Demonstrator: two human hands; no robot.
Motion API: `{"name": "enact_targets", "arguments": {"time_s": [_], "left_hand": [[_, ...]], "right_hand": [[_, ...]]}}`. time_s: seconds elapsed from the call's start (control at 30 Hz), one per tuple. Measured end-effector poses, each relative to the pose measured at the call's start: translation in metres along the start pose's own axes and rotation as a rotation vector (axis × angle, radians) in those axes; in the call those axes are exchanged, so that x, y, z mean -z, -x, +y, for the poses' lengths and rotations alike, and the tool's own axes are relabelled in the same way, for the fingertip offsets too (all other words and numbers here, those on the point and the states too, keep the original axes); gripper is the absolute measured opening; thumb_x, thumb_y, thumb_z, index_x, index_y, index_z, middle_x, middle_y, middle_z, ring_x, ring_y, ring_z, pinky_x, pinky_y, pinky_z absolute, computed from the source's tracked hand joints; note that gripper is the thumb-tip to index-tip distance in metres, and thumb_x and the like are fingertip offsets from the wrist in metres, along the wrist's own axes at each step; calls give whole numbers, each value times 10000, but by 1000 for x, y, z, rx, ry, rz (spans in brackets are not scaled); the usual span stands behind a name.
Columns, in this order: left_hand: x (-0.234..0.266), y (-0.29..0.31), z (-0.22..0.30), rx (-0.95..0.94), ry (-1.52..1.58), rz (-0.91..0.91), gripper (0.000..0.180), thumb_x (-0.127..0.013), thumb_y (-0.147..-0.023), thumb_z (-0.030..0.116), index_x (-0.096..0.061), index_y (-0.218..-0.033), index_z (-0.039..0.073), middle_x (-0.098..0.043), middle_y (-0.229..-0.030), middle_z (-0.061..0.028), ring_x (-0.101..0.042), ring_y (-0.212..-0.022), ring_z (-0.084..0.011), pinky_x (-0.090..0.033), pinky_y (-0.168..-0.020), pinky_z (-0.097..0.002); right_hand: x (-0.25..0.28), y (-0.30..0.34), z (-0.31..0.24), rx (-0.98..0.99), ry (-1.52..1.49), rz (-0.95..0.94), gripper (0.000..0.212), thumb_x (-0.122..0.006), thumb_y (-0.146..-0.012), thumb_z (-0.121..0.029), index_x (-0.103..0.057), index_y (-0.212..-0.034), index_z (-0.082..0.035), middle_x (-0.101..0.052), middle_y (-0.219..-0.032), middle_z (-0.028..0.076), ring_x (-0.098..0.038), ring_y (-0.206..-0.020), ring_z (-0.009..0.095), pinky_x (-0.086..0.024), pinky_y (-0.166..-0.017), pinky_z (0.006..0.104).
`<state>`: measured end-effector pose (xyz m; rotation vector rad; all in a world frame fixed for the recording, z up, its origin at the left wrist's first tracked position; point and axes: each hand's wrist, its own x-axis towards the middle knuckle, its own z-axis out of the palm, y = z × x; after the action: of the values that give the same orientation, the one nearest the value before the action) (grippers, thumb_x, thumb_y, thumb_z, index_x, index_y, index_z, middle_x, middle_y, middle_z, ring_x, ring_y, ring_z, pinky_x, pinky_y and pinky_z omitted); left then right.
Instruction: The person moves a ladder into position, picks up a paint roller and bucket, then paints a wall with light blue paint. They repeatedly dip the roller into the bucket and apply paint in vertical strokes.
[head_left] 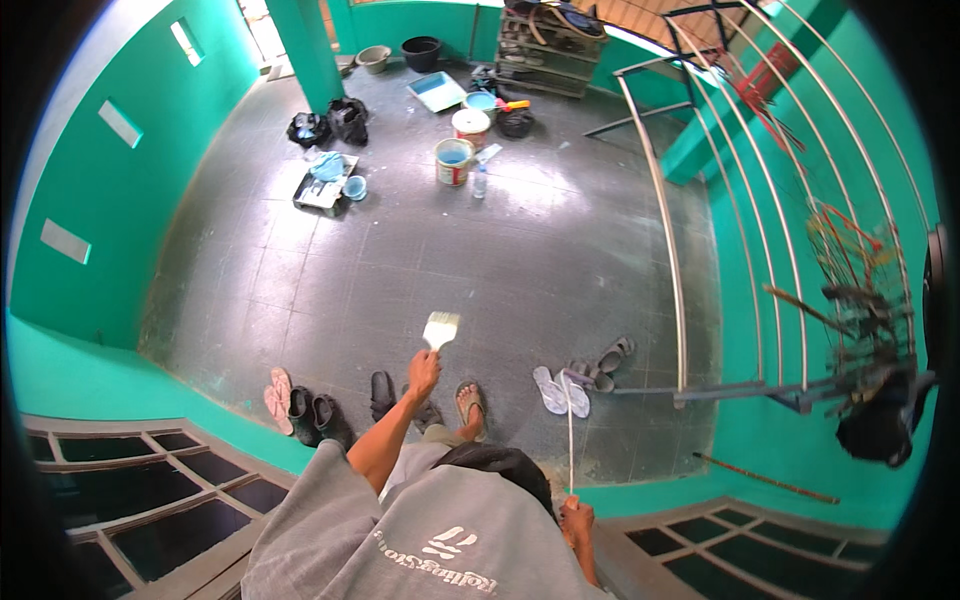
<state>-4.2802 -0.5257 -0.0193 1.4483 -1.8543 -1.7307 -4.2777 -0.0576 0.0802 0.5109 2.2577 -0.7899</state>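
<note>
The left hand grips a paintbrush above the near floor; the right hand closes around a thin white stick. Blue paint stands in an open far bucket; how much is applied cannot be told.

Both hands closed; left arm reaching forward, right arm low at the side.
Left forearm, bare, slants away from the torso and slightly rightward; left wrist roughly in line, left hand in a fist-like grip, held well ahead of the body. Right hand sits near the right flank, fingers curled into a grip; right forearm only partly visible, the rest hidden.
</note>
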Motion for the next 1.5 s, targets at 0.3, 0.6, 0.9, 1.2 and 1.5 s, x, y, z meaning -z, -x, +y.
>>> {"name": "enact_targets", "arguments": {"time_s": [0.3,0.6,0.9,1.2,1.5], "left_hand": [[-30,-169,147,78,389,-108,198,-461,-873,200,-538,-898,19,-555,-761,-80,-456,-499,-101,-417,-437,-262],[-30,-390,249,-5,148,-108,223,-449,-817,203,-532,-756,4,-529,-651,-81,-479,-483,-118,-439,-409,-270],[-24,-634,358,163,214,-209,193,-499,-830,205,-556,-784,27,-553,-689,-44,-532,-524,-131,-482,-496,-254],[-50,-879,402,427,296,-414,225,-594,-823,253,-600,-936,58,-576,-787,-9,-589,-663,-121,-526,-599,-256],[-88,-1061,405,428,211,-570,131,-610,-799,185,-583,-798,57,-483,-631,18,-476,-544,-55,-485,-526,-211]], "right_hand": [[-31,-141,-171,271,218,110,305,-708,-674,-286,-625,-728,3,-604,-645,176,-619,-625,298,-444,-558,402],[-147,-418,-163,310,526,120,543,-567,-751,-518,-590,-611,6,-550,-581,208,-590,-595,347,-409,-526,437],[-116,-336,-559,46,84,47,277,-647,-691,-224,-567,-615,29,-565,-552,134,-568,-499,204,-425,-473,357],[-223,-258,-679,-340,-477,190,63,-580,-735,-60,-552,-722,-6,-536,-571,69,-516,-428,149,-429,-376,290],[-363,-153,-679,-737,-451,-131,293,-614,-730,-238,-517,-944,-64,-437,-850,70,-398,-733,204,-359,-627,304]]}}
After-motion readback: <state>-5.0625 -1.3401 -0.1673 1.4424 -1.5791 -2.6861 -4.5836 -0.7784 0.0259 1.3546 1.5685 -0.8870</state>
